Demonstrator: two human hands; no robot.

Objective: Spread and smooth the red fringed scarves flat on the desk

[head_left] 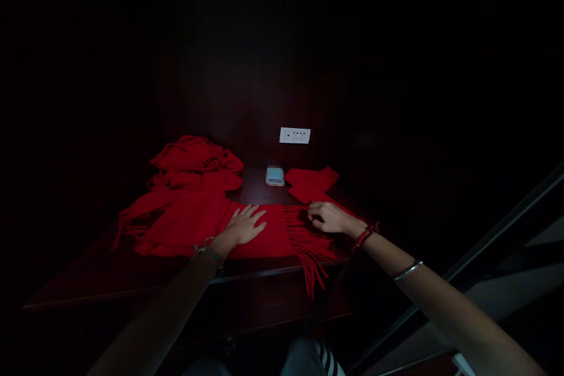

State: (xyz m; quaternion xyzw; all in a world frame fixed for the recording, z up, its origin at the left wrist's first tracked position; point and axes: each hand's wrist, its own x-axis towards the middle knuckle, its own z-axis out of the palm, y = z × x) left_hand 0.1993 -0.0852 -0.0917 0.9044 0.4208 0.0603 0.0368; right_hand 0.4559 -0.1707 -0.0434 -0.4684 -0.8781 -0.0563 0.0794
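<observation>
A red scarf (271,241) with a long fringe lies across a dark wooden shelf (255,191), its strands hanging past the front edge. My left hand (245,225) rests on the scarf, fingers spread and palm down. Over the fringe (302,235) at the right is my right hand (326,217), fingers curled and drawn together; whether strands are between them is hidden. More red cloth (194,161) is heaped loosely at the left. Folded red fabric (312,182) lies just behind my right hand.
A small light-blue block-like object (275,175), blurred, sits at the back of the shelf. Above it a white power socket (295,136) is set in the dark back wall. My knees (304,358) are below the shelf edge. A slanted rail or frame edge runs along the right.
</observation>
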